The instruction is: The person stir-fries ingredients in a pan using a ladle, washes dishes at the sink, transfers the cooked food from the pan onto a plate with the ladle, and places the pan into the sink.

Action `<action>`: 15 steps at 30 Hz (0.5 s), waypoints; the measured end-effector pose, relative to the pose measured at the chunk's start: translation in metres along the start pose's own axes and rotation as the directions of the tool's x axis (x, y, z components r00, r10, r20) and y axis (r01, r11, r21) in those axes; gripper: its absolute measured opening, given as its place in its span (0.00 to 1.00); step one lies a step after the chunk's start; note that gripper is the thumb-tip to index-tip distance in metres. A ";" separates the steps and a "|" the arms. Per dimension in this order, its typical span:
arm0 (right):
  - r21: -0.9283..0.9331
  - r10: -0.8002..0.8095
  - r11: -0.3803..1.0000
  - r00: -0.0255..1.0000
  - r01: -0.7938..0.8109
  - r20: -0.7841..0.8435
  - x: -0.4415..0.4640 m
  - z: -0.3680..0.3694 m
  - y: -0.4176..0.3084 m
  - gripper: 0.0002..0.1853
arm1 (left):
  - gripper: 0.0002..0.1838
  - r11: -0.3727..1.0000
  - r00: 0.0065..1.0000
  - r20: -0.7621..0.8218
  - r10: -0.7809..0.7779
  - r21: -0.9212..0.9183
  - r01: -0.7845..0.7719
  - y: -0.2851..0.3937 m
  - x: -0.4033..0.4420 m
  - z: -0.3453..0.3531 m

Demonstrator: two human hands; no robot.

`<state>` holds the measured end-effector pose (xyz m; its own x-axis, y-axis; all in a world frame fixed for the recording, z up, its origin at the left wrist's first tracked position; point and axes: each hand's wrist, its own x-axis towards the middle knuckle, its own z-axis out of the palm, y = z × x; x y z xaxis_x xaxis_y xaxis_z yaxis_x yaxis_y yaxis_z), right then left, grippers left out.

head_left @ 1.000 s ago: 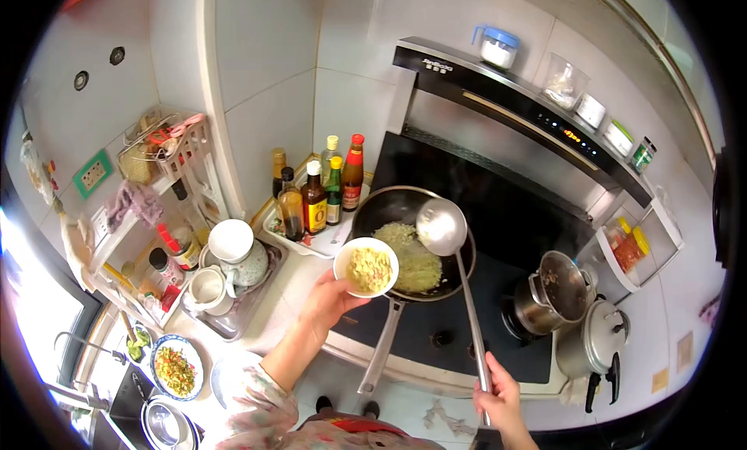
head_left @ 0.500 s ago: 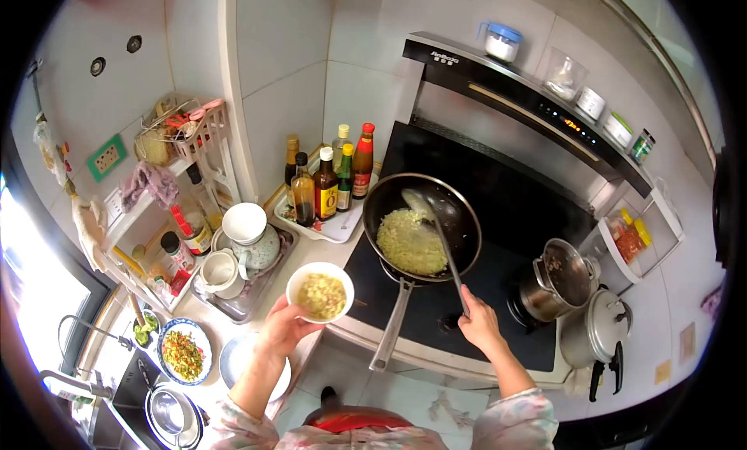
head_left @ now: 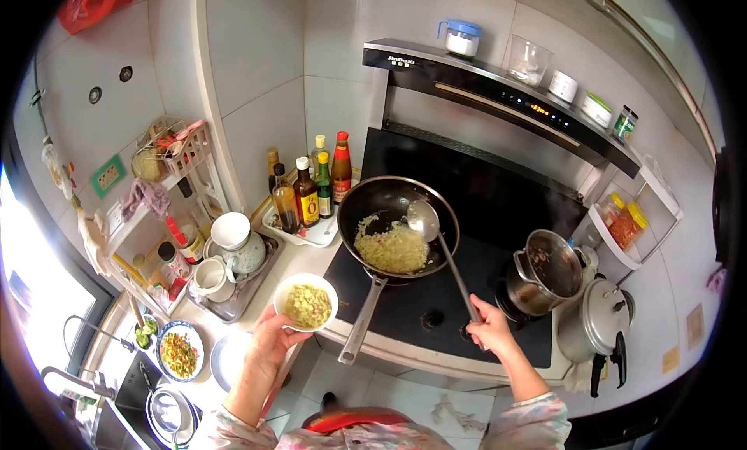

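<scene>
My left hand (head_left: 270,343) grips the rim of a white bowl (head_left: 331,296), which holds chopped pale green food (head_left: 308,306). The bowl is held left of the wok, over the counter's front edge. My right hand (head_left: 492,325) is closed around the long handle of a metal ladle (head_left: 423,220). The ladle's head is inside the dark wok (head_left: 379,187), at the right of a mound of chopped yellowish-green food (head_left: 389,246). The wok's metal handle (head_left: 362,319) points toward me, with neither hand on it.
A steel pot (head_left: 532,290) stands on the right burner, beside a pressure cooker (head_left: 595,323). Sauce bottles (head_left: 307,195) stand on a tray behind the wok's left side. On the left are a patterned plate of chopped food (head_left: 201,355), cups (head_left: 214,279) and a sink (head_left: 124,407).
The ladle's head has turned and moved toward the right side of the food in the wok. My right hand is slightly lower and farther right. The whole view has shifted a little.
</scene>
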<state>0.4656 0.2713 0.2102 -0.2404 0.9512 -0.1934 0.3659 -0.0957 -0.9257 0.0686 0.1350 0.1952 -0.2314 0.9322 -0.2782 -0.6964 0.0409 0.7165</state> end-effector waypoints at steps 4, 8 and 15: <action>0.488 0.166 0.839 0.968 -0.240 0.191 -0.007 0.010 -0.024 0.39 | 0.24 0.999 0.999 -0.008 -0.043 0.032 0.043 -0.002 0.012 0.003; 0.635 0.196 0.696 0.939 -0.336 0.282 -0.011 0.008 -0.033 0.39 | 0.22 0.999 0.999 -0.015 -0.052 0.015 0.052 0.001 0.029 0.016; 0.631 0.170 0.721 0.956 -0.286 0.239 -0.058 0.005 -0.074 0.38 | 0.17 0.997 0.997 -0.042 -0.070 -0.028 0.068 -0.003 0.079 0.050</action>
<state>0.4478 0.2221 0.2885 -0.3825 0.8228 -0.4204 -0.2342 -0.5264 -0.8173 0.0864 0.2264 0.2029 -0.2104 0.9114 -0.3537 -0.7292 0.0946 0.6777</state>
